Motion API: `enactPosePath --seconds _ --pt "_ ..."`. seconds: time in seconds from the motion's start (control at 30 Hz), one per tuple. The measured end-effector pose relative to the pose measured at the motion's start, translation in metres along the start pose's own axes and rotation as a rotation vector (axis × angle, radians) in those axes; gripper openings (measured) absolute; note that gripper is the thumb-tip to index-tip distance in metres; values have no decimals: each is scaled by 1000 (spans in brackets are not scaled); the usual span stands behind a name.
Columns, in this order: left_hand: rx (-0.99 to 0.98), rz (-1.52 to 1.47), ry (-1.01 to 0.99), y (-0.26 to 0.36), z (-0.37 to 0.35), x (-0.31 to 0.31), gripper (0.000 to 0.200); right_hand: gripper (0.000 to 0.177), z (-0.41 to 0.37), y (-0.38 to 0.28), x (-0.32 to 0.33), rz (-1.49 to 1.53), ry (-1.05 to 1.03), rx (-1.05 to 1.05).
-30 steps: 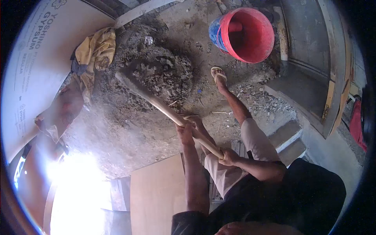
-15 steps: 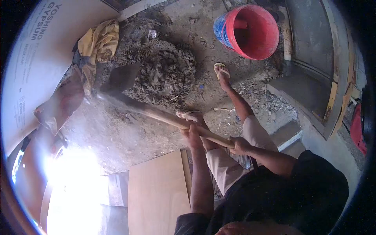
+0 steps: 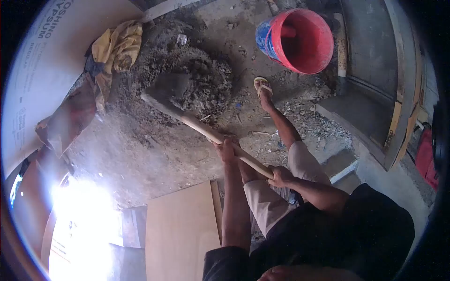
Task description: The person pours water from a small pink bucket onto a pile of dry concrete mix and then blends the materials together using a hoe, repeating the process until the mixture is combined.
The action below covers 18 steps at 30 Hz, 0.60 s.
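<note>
Both my hands are wrapped round the wooden handle of a long hoe (image 3: 201, 127), which slants up to the left. My left hand (image 3: 227, 151) grips it partway along, in front of my knee. Nearer my body, my right hand (image 3: 281, 177) closes round the butt end. The hoe's broad grey blade (image 3: 172, 85) rests on the left part of a heap of wet grey mortar-like mix (image 3: 208, 86) on the floor. My sandalled right foot (image 3: 263, 88) stands to the right of the heap; the left foot is mostly hidden behind my left hand.
A red and blue bucket (image 3: 307, 42) lies tipped toward me at the upper right. Yellowish crumpled sacking (image 3: 119, 47) sits left of the heap, by a gypsum board (image 3: 42, 89). A plywood sheet (image 3: 183, 229) is at lower left, a framed panel (image 3: 375, 70) at right.
The hoe's blade has moved right and slightly up, from the heap's left edge onto the mix. Both hands keep hold of the handle and have shifted slightly.
</note>
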<state>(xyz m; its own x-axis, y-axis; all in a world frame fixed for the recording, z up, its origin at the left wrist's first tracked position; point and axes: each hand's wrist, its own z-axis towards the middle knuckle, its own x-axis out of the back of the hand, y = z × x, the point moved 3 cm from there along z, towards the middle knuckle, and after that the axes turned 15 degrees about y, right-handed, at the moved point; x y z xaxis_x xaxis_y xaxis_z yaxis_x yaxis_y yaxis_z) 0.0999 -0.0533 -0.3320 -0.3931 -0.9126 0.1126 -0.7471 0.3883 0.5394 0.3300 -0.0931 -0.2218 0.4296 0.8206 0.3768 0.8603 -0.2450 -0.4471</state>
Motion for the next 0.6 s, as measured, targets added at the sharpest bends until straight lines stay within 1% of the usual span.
enactPosePath --seconds 0.03,0.13,0.23,0.3,0.33,0.43,0.47,0.53,0.6 --pt "-102 -83 21 9 -6 -1 38 37 5 6 -4 7 16 44" --pt "-220 78 182 41 -11 -12 39 34 21 -15 10 4 26 57" --pt "-96 222 191 51 13 -25 36 33 32 -27 12 50 96 57" --pt "-52 436 174 24 53 -26 24 34 35 -35 7 62 113 37" --pt "-25 544 174 14 67 -23 20 37 36 -41 5 32 113 -13" --pt "279 741 140 13 74 -33 24 39 31 -48 8 79 59 -161" --pt "218 861 18 -36 109 -15 24 39 33 -41 5 99 85 -135" --pt "93 1009 119 -46 112 3 21 40 29 -34 3 43 55 -86" --pt "69 743 197 -40 99 3 14 39 29 -34 2 21 73 -30"
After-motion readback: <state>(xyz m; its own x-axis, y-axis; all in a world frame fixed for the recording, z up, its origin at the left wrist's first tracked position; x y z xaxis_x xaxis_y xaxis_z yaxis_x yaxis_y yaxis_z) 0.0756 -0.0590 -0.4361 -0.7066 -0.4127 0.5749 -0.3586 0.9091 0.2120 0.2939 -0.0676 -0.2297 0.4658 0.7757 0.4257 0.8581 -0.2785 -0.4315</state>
